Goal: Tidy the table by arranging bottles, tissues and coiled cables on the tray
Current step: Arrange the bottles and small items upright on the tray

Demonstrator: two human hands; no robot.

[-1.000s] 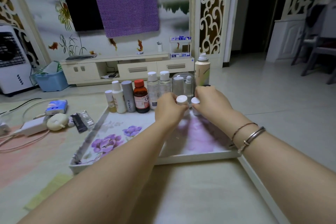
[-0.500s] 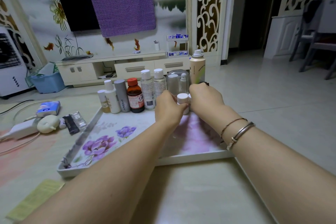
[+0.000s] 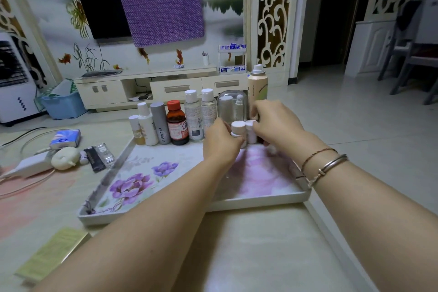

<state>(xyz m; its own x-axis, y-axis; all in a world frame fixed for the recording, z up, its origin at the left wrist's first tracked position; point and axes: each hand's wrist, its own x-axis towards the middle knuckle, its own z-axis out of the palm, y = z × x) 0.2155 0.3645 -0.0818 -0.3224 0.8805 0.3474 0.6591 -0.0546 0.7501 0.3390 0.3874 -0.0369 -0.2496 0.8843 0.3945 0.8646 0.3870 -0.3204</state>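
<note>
I had two small white-capped bottles standing side by side, touching, at the far right part of the floral tray (image 3: 151,211). My left hand (image 3: 219,143) curled round the left small bottle (image 3: 237,128), gripping it from the near-left side. My right hand (image 3: 275,125) curled over the right small bottle (image 3: 251,131), fingers bent round it; I could not tell how firmly the hidden fingertips pressed. On my right wrist sat two bangles (image 3: 324,161).

Just behind those two, along the tray's far edge, stood a row of upright bottles. From left to right: a tiny amber-filled bottle (image 3: 136,131), a white bottle (image 3: 147,125), a grey tube marked PRAMY (image 3: 160,124), a brown bottle with a red cap (image 3: 177,125), two clear bottles with white caps (image 3: 200,116), a clear dome-topped case (image 3: 231,106), and a tall spray can (image 3: 257,89) at the far right end.

The near half of the tray lay under my forearms, its purple flowers showing on the left.

To the left of the tray, on the table (image 3: 248,249), lay a blue tissue pack (image 3: 65,140), a white charger with cable (image 3: 28,166), a round cream-coloured thing (image 3: 65,158) and small dark and clear packets (image 3: 99,156). A yellowish leaflet (image 3: 52,253) lay at the near left.
</note>
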